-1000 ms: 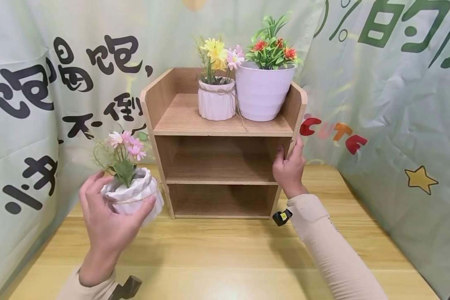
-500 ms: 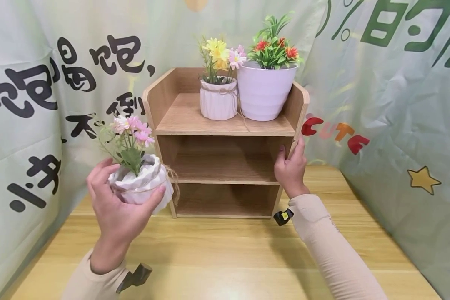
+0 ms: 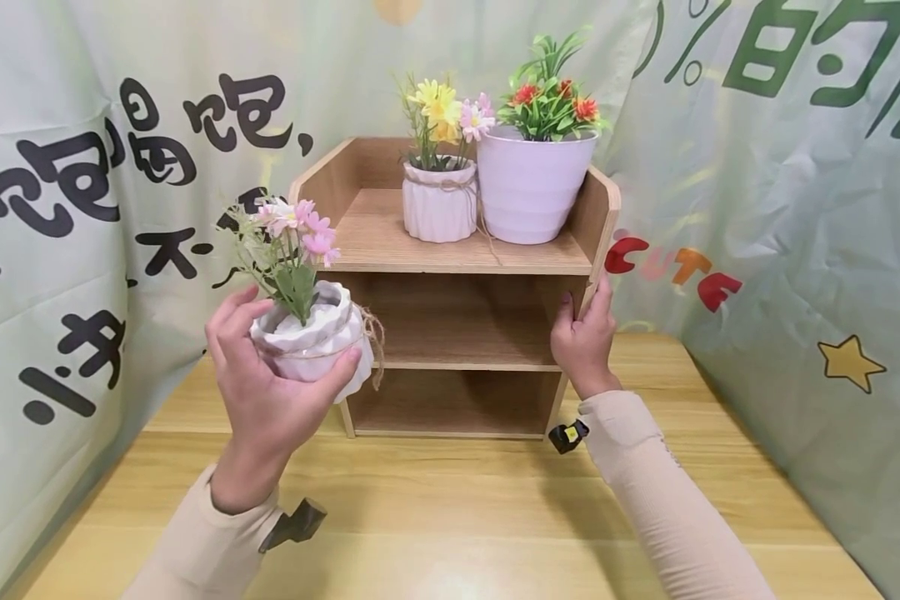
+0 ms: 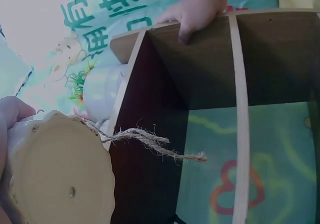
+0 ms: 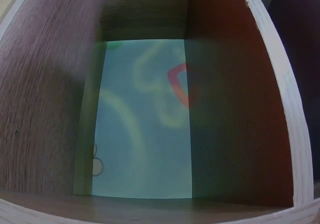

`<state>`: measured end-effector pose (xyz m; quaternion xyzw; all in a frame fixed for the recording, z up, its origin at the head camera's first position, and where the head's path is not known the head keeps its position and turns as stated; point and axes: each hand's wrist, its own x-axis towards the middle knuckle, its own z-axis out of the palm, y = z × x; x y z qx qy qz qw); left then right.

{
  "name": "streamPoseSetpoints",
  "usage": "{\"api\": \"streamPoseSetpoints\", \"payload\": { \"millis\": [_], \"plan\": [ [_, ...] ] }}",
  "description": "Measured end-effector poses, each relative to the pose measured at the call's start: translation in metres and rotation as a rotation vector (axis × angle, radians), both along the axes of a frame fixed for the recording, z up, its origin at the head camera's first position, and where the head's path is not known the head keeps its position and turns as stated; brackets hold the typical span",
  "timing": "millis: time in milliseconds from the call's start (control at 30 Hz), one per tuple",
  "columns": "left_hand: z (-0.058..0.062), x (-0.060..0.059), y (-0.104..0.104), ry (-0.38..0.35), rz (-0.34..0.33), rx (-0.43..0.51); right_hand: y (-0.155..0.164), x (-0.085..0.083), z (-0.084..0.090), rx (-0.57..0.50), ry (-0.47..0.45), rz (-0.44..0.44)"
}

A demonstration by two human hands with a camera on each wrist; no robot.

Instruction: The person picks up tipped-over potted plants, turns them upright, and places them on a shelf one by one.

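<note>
My left hand point(image 3: 270, 408) grips a small white ceramic flower pot point(image 3: 318, 346) with pink artificial daisies point(image 3: 300, 229), raised at the front left of a wooden shelf point(image 3: 457, 271). Thumb and fingers lie on opposite sides of the pot. Its scalloped underside point(image 4: 65, 174) and loose twine ends point(image 4: 150, 139) show in the left wrist view. My right hand point(image 3: 587, 346) holds the shelf's right side panel, thumb on the inner face and fingers outside. On the top board stand a white pot with yellow and pink flowers point(image 3: 440, 200) and a larger white pot with red flowers point(image 3: 536, 187).
The shelf stands on a light wooden table point(image 3: 435, 500). Its middle compartment point(image 3: 450, 321) and bottom compartment point(image 3: 450, 404) face me. The right wrist view looks into a shelf compartment point(image 5: 240, 134). Printed cloth point(image 3: 780, 208) hangs behind and at both sides.
My left hand has carried the pink-flower pot up and to the right, closer to the shelf, so it now overlaps the shelf's left side. My right hand keeps its hold on the panel.
</note>
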<state>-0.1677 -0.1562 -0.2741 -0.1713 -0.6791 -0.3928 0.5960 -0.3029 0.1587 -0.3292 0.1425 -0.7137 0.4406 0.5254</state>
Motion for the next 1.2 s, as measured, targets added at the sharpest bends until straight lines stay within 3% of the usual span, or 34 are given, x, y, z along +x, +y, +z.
{"api": "streamPoseSetpoints", "payload": {
  "millis": [300, 767, 1200],
  "plan": [
    [0.017, -0.014, 0.004, 0.058, 0.015, -0.001, 0.000, -0.003, -0.001, 0.017, 0.003, 0.001],
    [0.041, -0.027, 0.010, 0.053, 0.018, -0.025, 0.001, -0.002, -0.001, 0.017, 0.010, 0.019],
    [0.059, -0.030, 0.017, 0.098, 0.029, -0.015, 0.001, -0.002, -0.001, 0.011, 0.023, 0.012]
  ]
}}
